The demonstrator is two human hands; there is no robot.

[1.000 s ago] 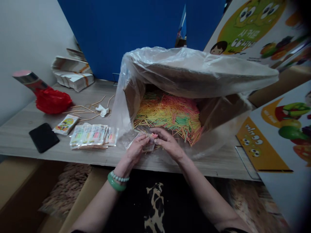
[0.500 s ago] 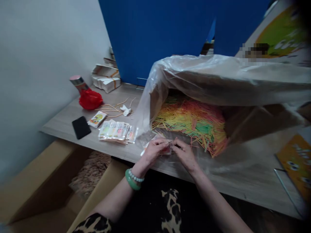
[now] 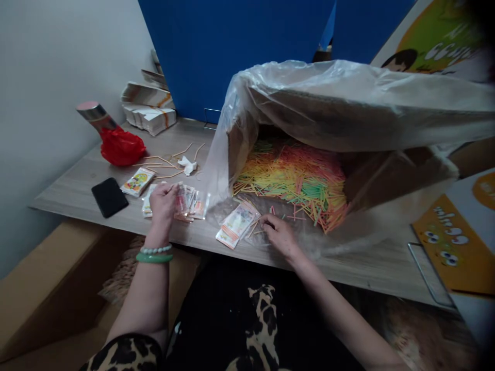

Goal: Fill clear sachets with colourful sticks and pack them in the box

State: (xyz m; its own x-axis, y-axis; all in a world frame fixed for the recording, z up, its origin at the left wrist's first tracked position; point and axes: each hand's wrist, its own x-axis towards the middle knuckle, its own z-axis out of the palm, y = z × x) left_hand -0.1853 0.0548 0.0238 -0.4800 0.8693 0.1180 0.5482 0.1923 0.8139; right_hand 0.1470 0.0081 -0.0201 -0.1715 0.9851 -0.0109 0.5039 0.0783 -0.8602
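Note:
My left hand [image 3: 163, 203] is closed in a pinch over a row of small clear packets [image 3: 189, 201], its fingertips on a packet with pink in it. Part of that row is hidden behind the hand. On the table's front part, my right hand [image 3: 279, 234] has its fingers curled down beside a few loose thin sticks [image 3: 253, 226]; whether it grips any is unclear. Just left of it lies a small pile of printed packets with striped ends [image 3: 236, 221]. Behind stands an open carton lined with clear plastic [image 3: 242, 139], holding many coloured thin sticks [image 3: 297, 172].
On the left are a black flat item [image 3: 110, 197], a printed pack [image 3: 138, 182], a red bag round a cylinder [image 3: 121, 147], beige strands, crumpled white tissue [image 3: 187, 165] and stacked folded cartons [image 3: 150, 111]. A cardboard box [image 3: 58, 288] stands below the table edge; an orange printed box [image 3: 456, 242] is at right.
My hands have moved apart from the packet they worked on together. The left moved left onto the packet row; the right stayed near the sticks. The view has shifted slightly.

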